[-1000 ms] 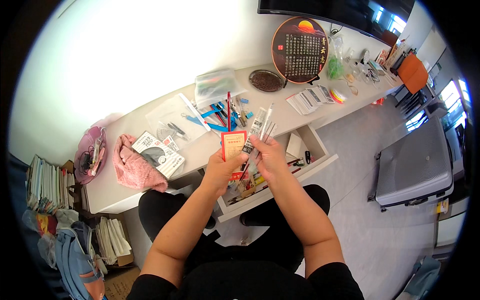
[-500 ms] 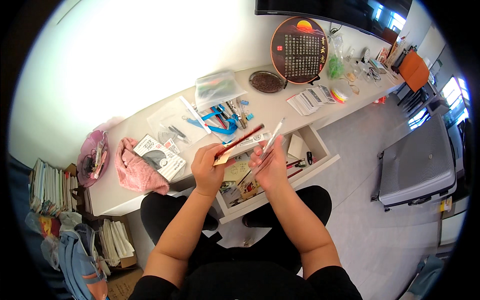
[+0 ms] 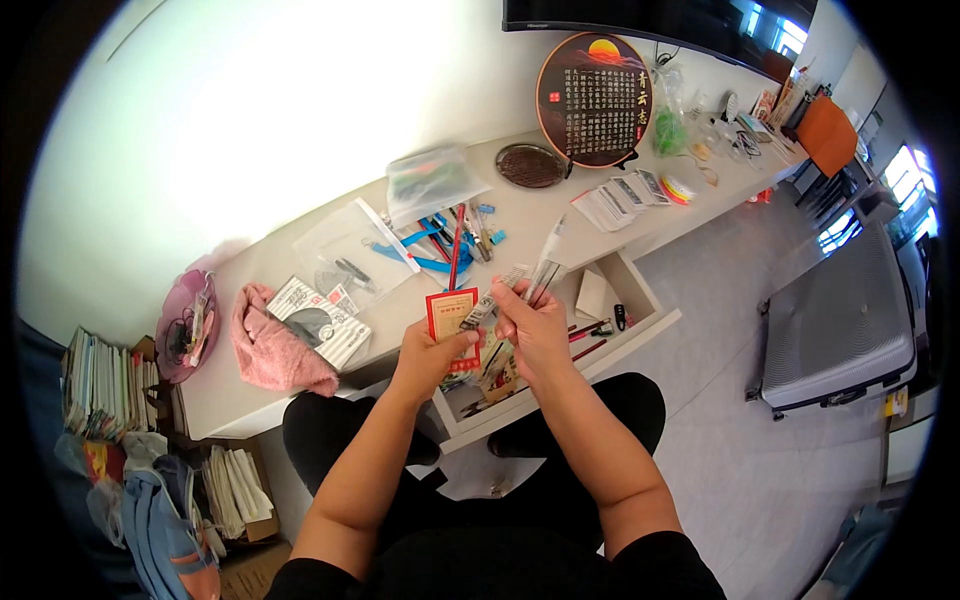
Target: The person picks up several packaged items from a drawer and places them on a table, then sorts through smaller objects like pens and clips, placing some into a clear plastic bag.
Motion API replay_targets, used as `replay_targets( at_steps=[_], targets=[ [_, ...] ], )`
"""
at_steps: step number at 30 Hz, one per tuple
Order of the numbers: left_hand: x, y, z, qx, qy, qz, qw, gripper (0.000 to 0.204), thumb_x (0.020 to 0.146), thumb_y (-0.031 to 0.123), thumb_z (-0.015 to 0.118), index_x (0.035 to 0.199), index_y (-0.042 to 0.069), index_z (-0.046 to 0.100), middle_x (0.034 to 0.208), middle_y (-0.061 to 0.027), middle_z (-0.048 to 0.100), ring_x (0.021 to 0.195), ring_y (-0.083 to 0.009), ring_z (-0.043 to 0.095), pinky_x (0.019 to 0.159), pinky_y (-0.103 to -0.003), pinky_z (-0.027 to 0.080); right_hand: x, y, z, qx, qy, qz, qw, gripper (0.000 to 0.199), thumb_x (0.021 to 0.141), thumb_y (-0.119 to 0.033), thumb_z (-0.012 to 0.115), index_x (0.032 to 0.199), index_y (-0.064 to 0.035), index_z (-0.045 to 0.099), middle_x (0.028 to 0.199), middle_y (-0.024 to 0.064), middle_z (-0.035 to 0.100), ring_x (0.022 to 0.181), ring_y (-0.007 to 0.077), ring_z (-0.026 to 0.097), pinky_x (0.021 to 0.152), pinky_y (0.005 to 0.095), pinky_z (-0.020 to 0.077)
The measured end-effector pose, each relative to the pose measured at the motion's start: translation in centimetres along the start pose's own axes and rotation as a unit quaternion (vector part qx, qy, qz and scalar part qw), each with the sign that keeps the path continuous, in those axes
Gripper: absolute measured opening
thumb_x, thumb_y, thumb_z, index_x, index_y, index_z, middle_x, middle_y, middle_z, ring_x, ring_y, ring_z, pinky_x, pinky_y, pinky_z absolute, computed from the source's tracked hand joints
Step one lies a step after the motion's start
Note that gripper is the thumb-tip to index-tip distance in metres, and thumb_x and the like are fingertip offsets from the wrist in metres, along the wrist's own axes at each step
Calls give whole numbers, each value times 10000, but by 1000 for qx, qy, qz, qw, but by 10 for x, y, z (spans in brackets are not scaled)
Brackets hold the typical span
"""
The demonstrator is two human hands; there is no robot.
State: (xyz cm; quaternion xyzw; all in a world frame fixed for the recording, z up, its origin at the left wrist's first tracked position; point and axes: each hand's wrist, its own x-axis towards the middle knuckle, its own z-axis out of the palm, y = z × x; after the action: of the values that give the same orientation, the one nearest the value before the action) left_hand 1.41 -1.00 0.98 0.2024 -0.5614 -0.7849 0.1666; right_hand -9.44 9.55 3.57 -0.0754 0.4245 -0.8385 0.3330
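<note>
My left hand [image 3: 432, 358] pinches a red card with a gold panel [image 3: 454, 315], with its thumb over the card's lower part. A slim red pencil [image 3: 457, 250] sticks up behind the card, apparently held in the same hand. My right hand [image 3: 536, 338] is closed round a white pen [image 3: 554, 238] and a thin clear sleeve of slender sticks [image 3: 541, 280]. Between the hands, a narrow printed strip [image 3: 488, 304] lies across the card's edge; my right thumb and finger touch its upper end. Below both hands the open drawer [image 3: 640, 318] holds papers, pens and a black key fob [image 3: 620, 317].
On the desk [image 3: 375, 268] lie pens with a blue lanyard [image 3: 437, 264], a clear zip pouch [image 3: 430, 180], fanned cards [image 3: 612, 204], a pink cloth [image 3: 280, 345] and a striped packet [image 3: 318, 318]. A round plaque [image 3: 594, 100] stands behind. A grey suitcase [image 3: 840, 320] is at right.
My left hand has turned, so the card's red face now shows and the red pencil points upward. The printed strip now bridges both hands. My right hand still holds the white pen.
</note>
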Motion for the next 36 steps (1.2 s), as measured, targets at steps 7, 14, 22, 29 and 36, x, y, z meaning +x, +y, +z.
replay_targets(
  at_steps=[7, 14, 22, 29, 36],
  targets=[
    [-2, -2, -16, -172, -56, -79, 980, 341, 902, 127, 561, 1203, -1, 466, 1041, -132, 623, 872, -218, 643, 721, -374, 567, 6, -20, 3, -29, 26, 41, 998, 203, 776, -109, 737, 766, -97, 534, 550, -44, 483, 409, 55, 428, 409, 214, 369],
    [4, 16, -22, -92, 16, -68, 993, 311, 938, 248, 525, 1141, 12, 521, 991, -89, 627, 855, -177, 637, 727, -327, 549, 15, -26, -9, -51, 19, 68, 996, 226, 735, -116, 769, 743, -79, 546, 534, -38, 491, 408, 44, 438, 398, 199, 373],
    [5, 15, 13, 18, -33, -32, 999, 255, 866, 170, 637, 1051, -3, 610, 894, -48, 652, 751, -102, 603, 634, -244, 489, 18, -7, -5, -62, -12, 160, 985, 234, 733, -117, 767, 756, -77, 538, 562, -21, 511, 413, 62, 448, 388, 190, 369],
    [17, -42, -2, 344, -42, -12, 938, 323, 769, 237, 679, 991, 8, 629, 856, -172, 655, 744, -278, 637, 688, -370, 498, 39, 12, -62, 25, 202, 25, 979, 193, 862, -212, 618, 931, -66, 513, 761, 24, 533, 545, 102, 485, 504, 264, 445],
    [8, -77, 22, 593, -111, -64, 795, 371, 770, 282, 671, 1049, 43, 616, 876, -181, 649, 856, -324, 628, 743, -414, 500, 52, 50, -120, -98, 335, 140, 927, 253, 928, -182, 475, 1132, -33, 473, 927, 85, 545, 758, 208, 532, 683, 379, 459]
  ],
)
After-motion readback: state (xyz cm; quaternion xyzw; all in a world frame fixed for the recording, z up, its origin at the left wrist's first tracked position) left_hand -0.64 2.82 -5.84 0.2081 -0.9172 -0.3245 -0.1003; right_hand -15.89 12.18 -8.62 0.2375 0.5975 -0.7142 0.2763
